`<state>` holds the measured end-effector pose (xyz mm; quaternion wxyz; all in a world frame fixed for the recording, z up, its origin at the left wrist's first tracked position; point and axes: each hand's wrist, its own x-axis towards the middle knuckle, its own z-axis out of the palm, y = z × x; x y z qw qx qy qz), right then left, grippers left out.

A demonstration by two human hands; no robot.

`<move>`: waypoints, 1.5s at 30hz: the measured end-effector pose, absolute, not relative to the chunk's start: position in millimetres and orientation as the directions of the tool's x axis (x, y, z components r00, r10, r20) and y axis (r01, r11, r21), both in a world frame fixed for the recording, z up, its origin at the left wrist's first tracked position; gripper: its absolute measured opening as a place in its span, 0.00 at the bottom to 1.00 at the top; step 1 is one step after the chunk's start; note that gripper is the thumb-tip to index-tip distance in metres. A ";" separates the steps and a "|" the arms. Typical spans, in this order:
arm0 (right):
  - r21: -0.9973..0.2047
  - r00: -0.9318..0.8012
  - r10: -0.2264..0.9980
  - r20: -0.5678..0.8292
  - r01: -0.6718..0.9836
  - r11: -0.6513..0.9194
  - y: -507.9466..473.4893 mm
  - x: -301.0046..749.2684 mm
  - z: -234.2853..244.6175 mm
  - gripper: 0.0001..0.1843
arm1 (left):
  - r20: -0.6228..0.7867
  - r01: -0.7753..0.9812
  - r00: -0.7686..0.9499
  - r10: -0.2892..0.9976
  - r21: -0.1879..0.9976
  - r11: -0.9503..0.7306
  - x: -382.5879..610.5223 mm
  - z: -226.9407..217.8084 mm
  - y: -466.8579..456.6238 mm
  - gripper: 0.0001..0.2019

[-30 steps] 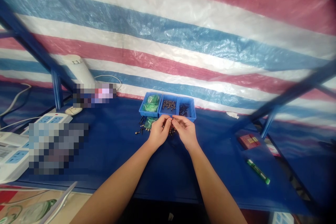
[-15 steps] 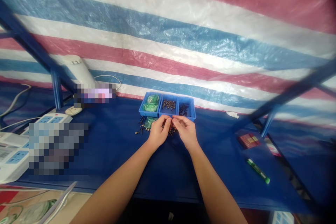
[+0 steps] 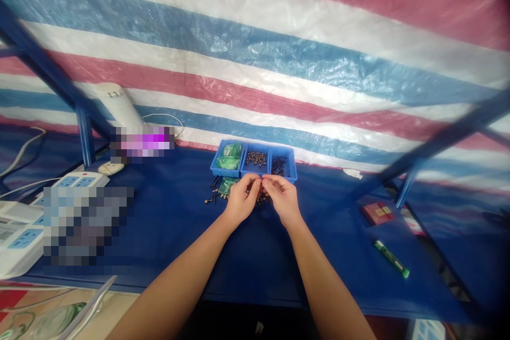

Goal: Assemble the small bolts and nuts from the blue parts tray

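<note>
My left hand (image 3: 242,197) and my right hand (image 3: 283,196) meet at the fingertips over a heap of small screws (image 3: 217,199) on the blue tabletop. Both are closed in a pinch; whatever sits between the fingers is too small and hidden to name. Just behind them stand three joined blue bins. The left bin (image 3: 213,171) contains green packets (image 3: 228,157), the middle bin (image 3: 255,172) brass-coloured screws (image 3: 255,159), and the right bin (image 3: 295,172) black screws (image 3: 279,166). Another green packet (image 3: 226,185) lies among the loose screws, partly covered by my left hand.
On the left are white power strips (image 3: 75,183), a blurred-out dark object (image 3: 93,223) and a white cylinder (image 3: 121,109). At right lie a red box (image 3: 377,213) and a green tube (image 3: 391,258). Blue frame bars slope along both sides; a striped sheet (image 3: 255,79) hangs behind.
My hands stay almost still, fingertips together above the screws. The bins and loose screws look the same.
</note>
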<state>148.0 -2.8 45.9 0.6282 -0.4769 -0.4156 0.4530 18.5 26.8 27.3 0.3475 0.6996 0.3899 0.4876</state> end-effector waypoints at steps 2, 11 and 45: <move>-0.975 0.217 0.971 0.099 -0.172 0.137 -3.2 146.9 46.2 0.14 | 0.411 0.240 0.214 0.886 0.857 -0.456 17.5 28.6 27.4 0.12; -0.975 0.239 0.966 0.104 -0.168 0.147 -2.0 149.3 41.9 0.14 | 0.401 0.152 0.221 0.889 0.886 -0.437 18.5 29.2 25.2 0.11; -0.982 0.214 0.967 0.140 -0.096 0.164 -2.4 148.8 41.8 0.16 | 0.427 0.267 0.188 0.884 0.844 -0.465 17.2 29.7 27.6 0.15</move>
